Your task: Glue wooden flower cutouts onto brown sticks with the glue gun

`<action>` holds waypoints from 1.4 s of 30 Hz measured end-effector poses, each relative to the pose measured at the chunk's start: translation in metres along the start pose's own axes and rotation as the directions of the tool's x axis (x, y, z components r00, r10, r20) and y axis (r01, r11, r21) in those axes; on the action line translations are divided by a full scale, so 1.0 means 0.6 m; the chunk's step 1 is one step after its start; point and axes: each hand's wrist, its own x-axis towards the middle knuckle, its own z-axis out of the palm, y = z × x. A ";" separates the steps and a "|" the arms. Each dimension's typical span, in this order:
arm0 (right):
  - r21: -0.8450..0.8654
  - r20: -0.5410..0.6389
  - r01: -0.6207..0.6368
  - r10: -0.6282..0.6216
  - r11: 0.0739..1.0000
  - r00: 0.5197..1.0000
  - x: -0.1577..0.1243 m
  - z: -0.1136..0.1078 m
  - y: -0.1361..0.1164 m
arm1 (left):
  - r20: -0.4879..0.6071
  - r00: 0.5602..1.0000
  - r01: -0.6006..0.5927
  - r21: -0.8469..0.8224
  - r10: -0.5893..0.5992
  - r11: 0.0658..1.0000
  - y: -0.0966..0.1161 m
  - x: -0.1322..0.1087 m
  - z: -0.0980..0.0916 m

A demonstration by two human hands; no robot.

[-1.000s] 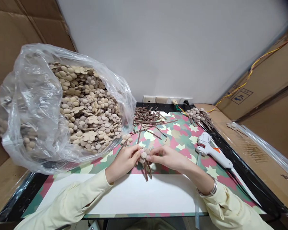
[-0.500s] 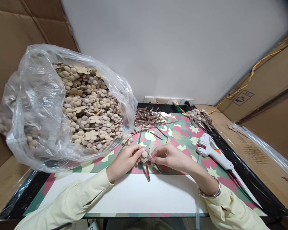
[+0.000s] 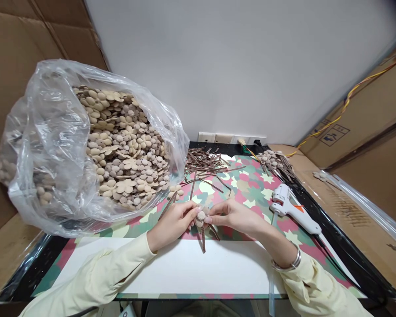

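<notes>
A small greyish-beige flower piece [image 3: 202, 216] is held over the back edge of the white sheet, with brown strips [image 3: 203, 240] hanging below it. My left hand [image 3: 176, 219] pinches the flower's left side between thumb and fingers. From the right, my right hand [image 3: 232, 215] grips its other side, fingertips pressed together. One strip slants down under my right fingertips. Another striped strip [image 3: 167, 206] sticks out behind my left hand, close to a loose beige flower [image 3: 175, 192] on the patterned mat.
A clear plastic bag [image 3: 57, 127] full of flower pieces stands at left. Brown strips [image 3: 204, 160] lie in a pile at the back. At right are a white glue gun [image 3: 295, 211], a heap of stemmed flowers [image 3: 273, 160] and cardboard boxes [image 3: 366, 119].
The flower has tilted and shifted slightly right and down between my fingers. The strip behind my left hand now reaches out further to the lower left. My right fingertips have moved slightly.
</notes>
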 end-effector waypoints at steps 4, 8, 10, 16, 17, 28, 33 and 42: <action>-0.088 -0.024 -0.035 0.033 0.995 0.999 -0.004 -0.004 0.000 | -0.026 0.998 -0.059 0.058 0.061 0.997 0.003 -0.003 0.005; -0.154 -0.015 -0.071 0.070 0.985 0.997 -0.004 -0.010 0.003 | -0.040 0.991 -0.126 0.115 0.131 0.985 0.002 -0.008 0.013; -0.147 -0.015 -0.082 0.081 0.986 0.997 -0.003 -0.011 0.005 | -0.036 0.989 -0.137 0.136 0.143 0.981 0.001 -0.009 0.017; -0.064 -0.059 -0.088 0.085 0.994 0.995 -0.002 -0.011 0.005 | -0.024 0.992 -0.125 0.076 0.127 0.989 0.007 -0.008 0.008; -0.067 -0.066 -0.086 0.081 0.994 0.994 -0.003 -0.012 0.004 | -0.044 0.991 -0.124 0.079 0.128 0.989 0.008 -0.008 0.001; -0.088 -0.319 -0.073 0.041 0.993 0.947 -0.001 -0.013 -0.010 | -0.254 0.921 0.056 0.835 0.294 0.547 -0.024 0.019 -0.035; 0.183 -0.328 -0.008 0.069 0.983 0.942 0.003 -0.013 -0.005 | -0.285 0.915 0.008 0.718 0.284 0.696 -0.017 0.019 -0.040; 0.344 -0.307 0.077 0.034 0.936 0.951 0.002 0.001 -0.006 | -0.381 0.914 -0.062 -0.479 -0.143 0.876 0.014 0.014 -0.037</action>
